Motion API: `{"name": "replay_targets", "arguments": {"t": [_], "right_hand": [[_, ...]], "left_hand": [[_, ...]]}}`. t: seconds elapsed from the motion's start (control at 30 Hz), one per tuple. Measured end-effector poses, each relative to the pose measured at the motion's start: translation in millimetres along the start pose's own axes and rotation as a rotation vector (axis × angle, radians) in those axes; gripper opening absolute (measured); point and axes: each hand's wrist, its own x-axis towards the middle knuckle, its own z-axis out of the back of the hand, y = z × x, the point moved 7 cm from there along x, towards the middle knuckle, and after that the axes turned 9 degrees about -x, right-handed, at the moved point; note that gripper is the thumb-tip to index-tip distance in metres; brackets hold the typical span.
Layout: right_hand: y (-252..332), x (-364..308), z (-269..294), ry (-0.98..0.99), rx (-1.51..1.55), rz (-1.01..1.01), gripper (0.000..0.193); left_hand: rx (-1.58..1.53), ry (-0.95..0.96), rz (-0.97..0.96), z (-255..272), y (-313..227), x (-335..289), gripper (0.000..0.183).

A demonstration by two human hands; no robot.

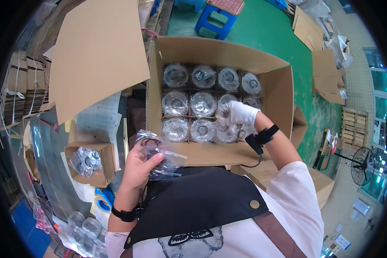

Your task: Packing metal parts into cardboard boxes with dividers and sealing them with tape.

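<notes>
Here the left hand (137, 170) holds a bagged part (159, 157) flat.

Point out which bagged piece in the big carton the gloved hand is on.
The bagged piece in the nearest row, third from the left: the gloved right hand reaches onto it; the other pieces lie untouched.

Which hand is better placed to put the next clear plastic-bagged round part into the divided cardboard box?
Probably left: the left hand holds a bagged part beside the box; the gloved right hand is pressing parts inside.

Bagged parts (202, 103) in carton (284, 99); small box (90, 165) to its left.
</notes>
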Motion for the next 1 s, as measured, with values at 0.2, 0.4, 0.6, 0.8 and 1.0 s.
{"name": "replay_targets", "arguments": {"t": [0.2,0.4,0.6,0.8,1.0], "right_hand": [[59.9,-21.6,9.4,-0.211,-0.396,-0.03,0.049],[109.1,-43.2,33.2,-0.206,0.002,0.169,0.024],[-78.9,-50.2,32.4,-0.116,-0.602,-0.222,0.03],[-103.6,-0.8,-35.7,-0.227,-0.691,-0.416,0.053],[-48.8,-23.7,7.7,-0.063,-0.518,-0.307,0.04]], "left_hand": [[-0.04,-0.113,-0.109,3.4,-8.9,0.7,0.043],[0.015,-0.139,-0.125,-1.6,-16.0,0.7,0.041],[-0.094,-0.15,-0.164,19.6,-15.2,-7.5,0.038],[-0.117,-0.184,-0.189,22.9,-14.9,-7.4,0.033],[-0.146,-0.226,-0.225,36.7,-12.3,-20.7,0.031]]}}
